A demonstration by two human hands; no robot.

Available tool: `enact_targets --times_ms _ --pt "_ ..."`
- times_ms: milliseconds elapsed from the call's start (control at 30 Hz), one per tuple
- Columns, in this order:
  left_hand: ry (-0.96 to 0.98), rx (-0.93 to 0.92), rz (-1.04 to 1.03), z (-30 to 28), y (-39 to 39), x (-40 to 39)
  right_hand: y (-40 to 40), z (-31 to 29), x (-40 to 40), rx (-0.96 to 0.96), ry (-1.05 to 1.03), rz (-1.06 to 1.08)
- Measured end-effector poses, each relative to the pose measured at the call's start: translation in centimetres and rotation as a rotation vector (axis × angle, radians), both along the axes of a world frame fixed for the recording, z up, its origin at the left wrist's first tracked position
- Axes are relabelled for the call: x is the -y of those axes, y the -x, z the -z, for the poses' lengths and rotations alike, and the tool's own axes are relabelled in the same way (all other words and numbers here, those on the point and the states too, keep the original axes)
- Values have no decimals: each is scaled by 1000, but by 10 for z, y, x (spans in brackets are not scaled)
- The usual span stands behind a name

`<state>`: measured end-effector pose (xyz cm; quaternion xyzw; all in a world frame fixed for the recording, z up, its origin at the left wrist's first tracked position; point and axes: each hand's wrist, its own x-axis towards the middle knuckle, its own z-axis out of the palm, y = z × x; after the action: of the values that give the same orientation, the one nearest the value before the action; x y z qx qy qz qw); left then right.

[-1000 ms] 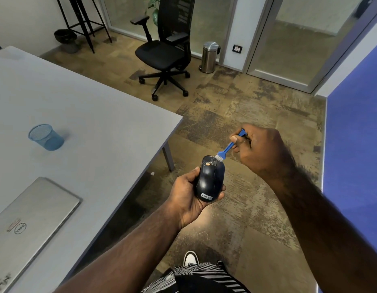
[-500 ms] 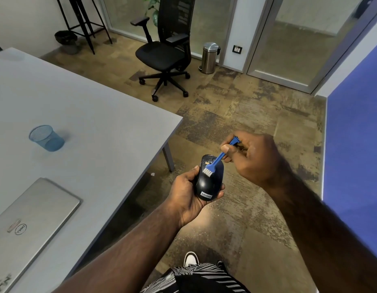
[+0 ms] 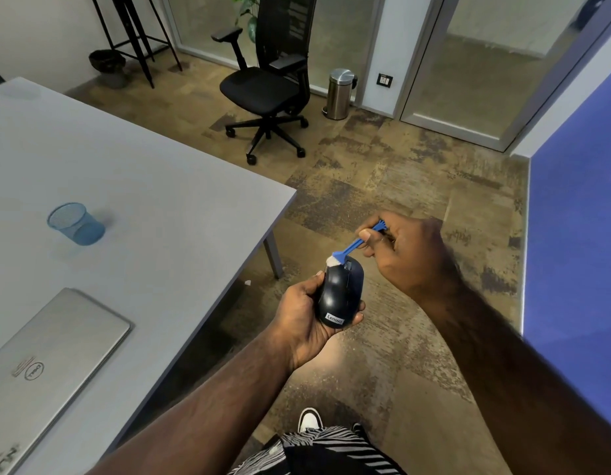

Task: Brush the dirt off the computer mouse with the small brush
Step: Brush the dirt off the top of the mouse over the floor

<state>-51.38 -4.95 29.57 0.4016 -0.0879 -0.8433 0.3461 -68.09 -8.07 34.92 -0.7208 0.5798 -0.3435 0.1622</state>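
A black computer mouse (image 3: 340, 293) with a white label at its near end rests in my left hand (image 3: 302, 320), held over the floor just off the table corner. My right hand (image 3: 410, 250) pinches the handle of a small blue brush (image 3: 357, 245). The brush's white bristles press on the far left tip of the mouse, next to the scroll wheel. No dirt shows on the mouse's top from here; the bristles hide the very tip.
A grey table (image 3: 143, 207) lies to the left, bearing a blue mesh cup (image 3: 76, 223) and a shut silver laptop (image 3: 47, 365). Beyond stand a black office chair (image 3: 269, 87) and a steel bin (image 3: 340, 94). A blue wall (image 3: 578, 234) is at the right.
The brush swept from the mouse's far tip down to its middle, then back up to the far left tip. An orange speck seen on the tip a second ago no longer shows.
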Motion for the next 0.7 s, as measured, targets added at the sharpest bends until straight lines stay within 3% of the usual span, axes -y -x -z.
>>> enact_targets --times_ms 133,433,600,700 --pt "-6 1 5 2 3 -2 2 -1 4 3 30 91" --pt "12 18 -17 9 0 -1 3 -15 -13 16 -76 -294" --pt "15 1 -41 8 0 3 4 -15 -13 16 75 -125" --pt "36 -4 -41 9 0 3 4 -17 -19 -12 49 -207"
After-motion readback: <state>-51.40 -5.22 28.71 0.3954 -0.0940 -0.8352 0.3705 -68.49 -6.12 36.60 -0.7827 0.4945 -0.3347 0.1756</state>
